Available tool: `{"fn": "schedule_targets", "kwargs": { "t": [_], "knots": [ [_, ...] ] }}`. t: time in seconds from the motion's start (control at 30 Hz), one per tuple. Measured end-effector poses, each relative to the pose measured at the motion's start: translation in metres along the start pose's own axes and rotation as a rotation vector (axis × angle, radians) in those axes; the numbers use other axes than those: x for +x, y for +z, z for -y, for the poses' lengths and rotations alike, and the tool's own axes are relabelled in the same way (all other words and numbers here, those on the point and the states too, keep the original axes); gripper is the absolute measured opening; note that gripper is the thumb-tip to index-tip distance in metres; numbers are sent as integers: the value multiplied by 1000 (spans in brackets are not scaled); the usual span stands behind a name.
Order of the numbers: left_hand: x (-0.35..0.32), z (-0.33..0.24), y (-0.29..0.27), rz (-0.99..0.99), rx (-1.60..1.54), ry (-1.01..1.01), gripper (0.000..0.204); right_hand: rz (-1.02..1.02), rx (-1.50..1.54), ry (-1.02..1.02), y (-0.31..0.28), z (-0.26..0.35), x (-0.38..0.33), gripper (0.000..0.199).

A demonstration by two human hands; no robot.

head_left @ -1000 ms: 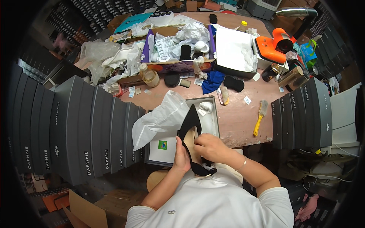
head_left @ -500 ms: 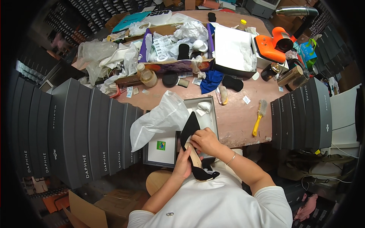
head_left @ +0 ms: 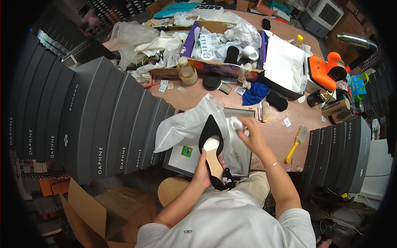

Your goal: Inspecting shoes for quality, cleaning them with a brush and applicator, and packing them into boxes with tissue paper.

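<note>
My left hand (head_left: 202, 171) is closed around a black pointed-toe shoe (head_left: 212, 129), held by its middle with the toe pointing away from me. The shoe's pale insole faces up, and a black strap bunches at the heel end with some white stuffing. Over the right side of an open grey shoebox (head_left: 250, 113), my right hand (head_left: 254, 136) pinches a crumpled wad of white paper (head_left: 236, 123). White tissue paper (head_left: 178, 128) spills over the box's left side. A green sticker (head_left: 186, 151) shows on the white panel beneath.
Dark grey shoeboxes stand in rows at left (head_left: 111, 124) and right (head_left: 331, 159). A yellow-handled brush (head_left: 294, 146) lies right of the open box. Farther back are a purple carton (head_left: 190, 41) of crumpled paper, a glass jar (head_left: 188, 74), a blue cloth (head_left: 255, 94) and an orange tool (head_left: 322, 74).
My right hand has left the shoe's opening and moved right and away to the paper wad in the box. The left hand keeps the shoe. The whole view has shifted.
</note>
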State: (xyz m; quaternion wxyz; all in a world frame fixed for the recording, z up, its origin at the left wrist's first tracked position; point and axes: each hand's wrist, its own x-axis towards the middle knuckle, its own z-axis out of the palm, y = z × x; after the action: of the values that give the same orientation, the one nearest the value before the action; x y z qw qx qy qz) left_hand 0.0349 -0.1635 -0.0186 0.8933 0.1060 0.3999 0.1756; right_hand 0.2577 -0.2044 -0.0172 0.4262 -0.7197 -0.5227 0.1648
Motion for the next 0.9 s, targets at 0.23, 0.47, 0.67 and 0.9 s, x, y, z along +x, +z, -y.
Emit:
{"fn": "schedule_targets", "kwargs": {
  "t": [0.23,0.47,0.67,0.9],
  "knots": [
    [-8,26,19,47,201,95,42,-1,-308,-143,45,39,-33,42],
    [-24,35,21,78,307,-4,40,-142,-79,10,29,34,-46,47],
    [-9,36,13,105,258,-141,35,-126,276,396,-34,-29,-68,59],
    [1,26,44,81,453,-77,37,-624,-364,1059,-108,-249,-199,90]
  ]
}}
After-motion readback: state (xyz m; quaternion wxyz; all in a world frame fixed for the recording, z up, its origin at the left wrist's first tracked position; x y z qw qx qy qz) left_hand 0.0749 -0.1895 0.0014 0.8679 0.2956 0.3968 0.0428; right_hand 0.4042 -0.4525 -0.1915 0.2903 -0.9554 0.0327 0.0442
